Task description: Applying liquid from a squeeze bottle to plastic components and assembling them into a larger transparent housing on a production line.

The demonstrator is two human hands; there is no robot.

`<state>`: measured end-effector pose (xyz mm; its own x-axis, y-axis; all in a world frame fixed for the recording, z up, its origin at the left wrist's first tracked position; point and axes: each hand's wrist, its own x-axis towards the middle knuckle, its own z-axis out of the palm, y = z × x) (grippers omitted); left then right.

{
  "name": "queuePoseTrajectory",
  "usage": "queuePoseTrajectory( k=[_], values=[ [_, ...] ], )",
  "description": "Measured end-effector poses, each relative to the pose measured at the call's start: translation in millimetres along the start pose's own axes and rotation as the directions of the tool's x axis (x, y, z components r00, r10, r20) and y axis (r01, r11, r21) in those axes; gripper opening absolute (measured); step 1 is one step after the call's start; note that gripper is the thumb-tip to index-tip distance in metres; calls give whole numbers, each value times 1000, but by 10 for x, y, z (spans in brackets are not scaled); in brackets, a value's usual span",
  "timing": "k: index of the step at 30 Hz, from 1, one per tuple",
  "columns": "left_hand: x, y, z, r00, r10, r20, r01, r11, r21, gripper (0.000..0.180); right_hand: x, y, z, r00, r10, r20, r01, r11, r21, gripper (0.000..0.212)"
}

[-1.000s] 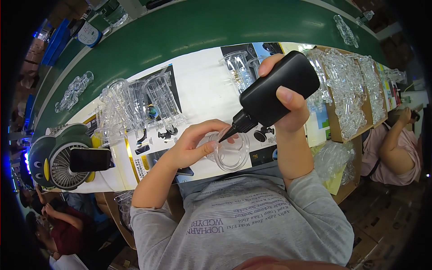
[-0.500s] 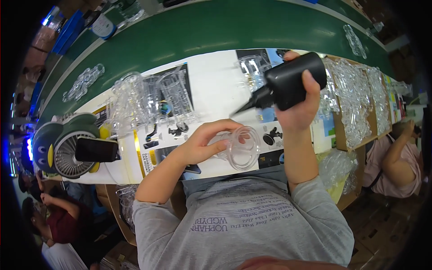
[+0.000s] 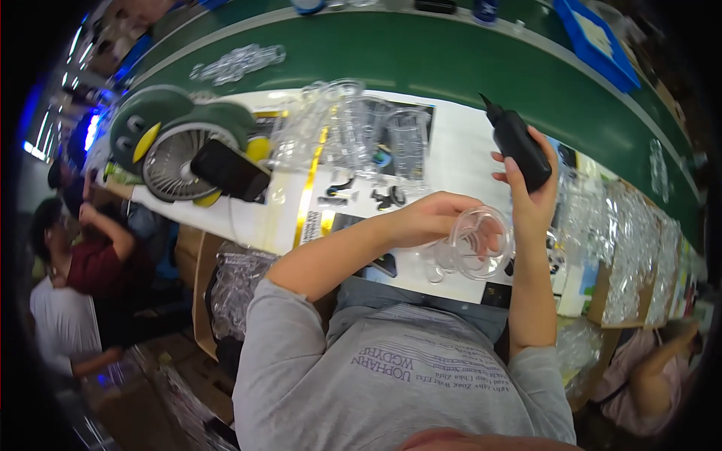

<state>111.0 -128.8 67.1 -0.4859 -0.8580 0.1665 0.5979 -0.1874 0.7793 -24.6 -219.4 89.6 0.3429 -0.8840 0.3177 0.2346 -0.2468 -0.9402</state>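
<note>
In my left hand (image 3: 429, 218) I hold a transparent plastic cup-like part (image 3: 481, 263) with a wide round rim. Its open end faces toward me and to the right, and some of my fingers are hidden behind it or seen through it. My right hand (image 3: 535, 192) is wrapped round a black squeeze bottle (image 3: 520, 150) with a long thin nozzle. The bottle stands nearly upright, its tip pointing up and slightly left, apart from the part. Both hands are above the white printed sheet (image 3: 459, 143).
Transparent parts (image 3: 338, 128) stand left of centre. A penguin-shaped fan (image 3: 180, 161) with a phone (image 3: 226, 171) against it is at the left. Boxed transparent parts (image 3: 624, 240) lie right; a blue tray (image 3: 598, 45) is far right. Other people (image 3: 83, 255) sit at the left and right.
The black bottle has gone from tilted, nozzle down-left near the part, to nearly upright with its nozzle up. My left hand still holds the part. The whole view has swung left.
</note>
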Motion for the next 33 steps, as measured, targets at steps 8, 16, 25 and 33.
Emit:
queuePoseTrajectory(
  k=[8,16,25,33],
  values=[
    [-52,-27,-80,991,-3,132,22,990,-139,51,-91,304,157,999,-37,4,37,985,-166,36],
    [-21,-92,-96,974,51,222,-15,987,-158,47,30,688,82,994,-108,14,101,871,-481,36],
    [-8,-74,-117,966,55,251,-16,988,-156,42,102,939,32,998,-31,59,47,955,-294,52],
    [2,-91,-188,977,49,208,-19,989,-145,43,8,687,103,984,-80,161,155,834,-529,57]
  ],
)
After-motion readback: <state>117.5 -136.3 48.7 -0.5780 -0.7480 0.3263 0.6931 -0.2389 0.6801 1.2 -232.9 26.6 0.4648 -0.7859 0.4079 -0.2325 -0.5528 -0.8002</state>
